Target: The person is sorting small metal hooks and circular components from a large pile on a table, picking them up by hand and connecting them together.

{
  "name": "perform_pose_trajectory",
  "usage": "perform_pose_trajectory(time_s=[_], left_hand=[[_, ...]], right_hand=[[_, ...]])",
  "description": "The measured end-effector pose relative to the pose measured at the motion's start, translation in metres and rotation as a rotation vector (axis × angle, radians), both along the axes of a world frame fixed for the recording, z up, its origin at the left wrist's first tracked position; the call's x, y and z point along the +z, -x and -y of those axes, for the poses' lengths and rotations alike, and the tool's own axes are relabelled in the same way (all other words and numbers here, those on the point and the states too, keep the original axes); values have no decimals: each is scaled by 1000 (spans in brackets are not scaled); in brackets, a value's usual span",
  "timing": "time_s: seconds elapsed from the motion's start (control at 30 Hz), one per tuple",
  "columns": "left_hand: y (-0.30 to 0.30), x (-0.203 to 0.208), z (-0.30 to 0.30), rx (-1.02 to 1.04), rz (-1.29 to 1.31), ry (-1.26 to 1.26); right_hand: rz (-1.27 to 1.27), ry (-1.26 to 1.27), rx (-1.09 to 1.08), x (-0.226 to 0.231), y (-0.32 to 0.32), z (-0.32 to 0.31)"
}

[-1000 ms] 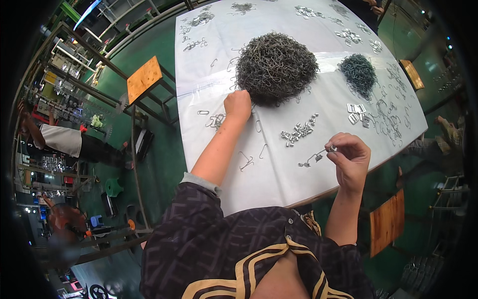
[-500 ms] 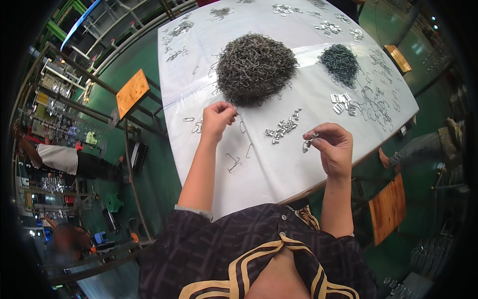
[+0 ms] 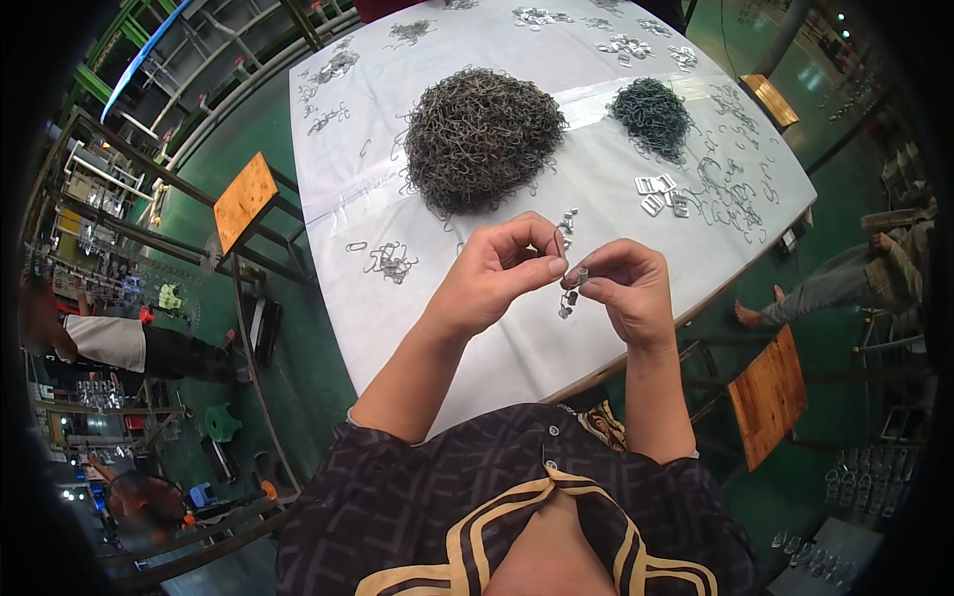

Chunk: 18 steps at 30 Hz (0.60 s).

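Over the near part of the white-covered table, my left hand (image 3: 495, 276) pinches a thin wire hook (image 3: 561, 246) between thumb and fingers. Close beside it, my right hand (image 3: 630, 290) is closed on small silver metal clips (image 3: 567, 300), some of which hang below the fingertips. The hook's end and the clips nearly meet; whether they touch I cannot tell. Behind my fingers, a row of loose clips (image 3: 567, 224) is partly hidden. A big heap of grey wire hooks (image 3: 482, 139) lies beyond my left hand.
A smaller dark green heap of hooks (image 3: 651, 117) lies at the right, near flat silver buckles (image 3: 664, 194) and scattered hooks (image 3: 735, 189). More hooks (image 3: 391, 261) lie left of my hand. Wooden stools (image 3: 245, 202) flank the table (image 3: 343, 318). Another person's bare foot (image 3: 750, 316) shows at right.
My left hand has moved right, away from the big heap, carrying a hook. My right hand has shifted slightly left with the clips, so both hands are now close together.
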<state>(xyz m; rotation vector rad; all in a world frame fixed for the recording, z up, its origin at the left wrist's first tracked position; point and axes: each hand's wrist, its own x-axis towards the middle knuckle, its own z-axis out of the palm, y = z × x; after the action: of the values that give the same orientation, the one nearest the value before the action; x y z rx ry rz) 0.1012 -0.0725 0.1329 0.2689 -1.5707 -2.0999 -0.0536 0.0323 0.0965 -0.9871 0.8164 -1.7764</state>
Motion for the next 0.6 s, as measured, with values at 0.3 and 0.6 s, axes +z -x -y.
perform_pose_trajectory(time_s=[0.3, 0.6], left_hand=[[4, -5, -8, 283, -171, 550], [-10, 1, 2, 382, -148, 583]], right_hand=[[-4, -89, -26, -1, 10, 2], [-964, -549, -624, -112, 77, 56]])
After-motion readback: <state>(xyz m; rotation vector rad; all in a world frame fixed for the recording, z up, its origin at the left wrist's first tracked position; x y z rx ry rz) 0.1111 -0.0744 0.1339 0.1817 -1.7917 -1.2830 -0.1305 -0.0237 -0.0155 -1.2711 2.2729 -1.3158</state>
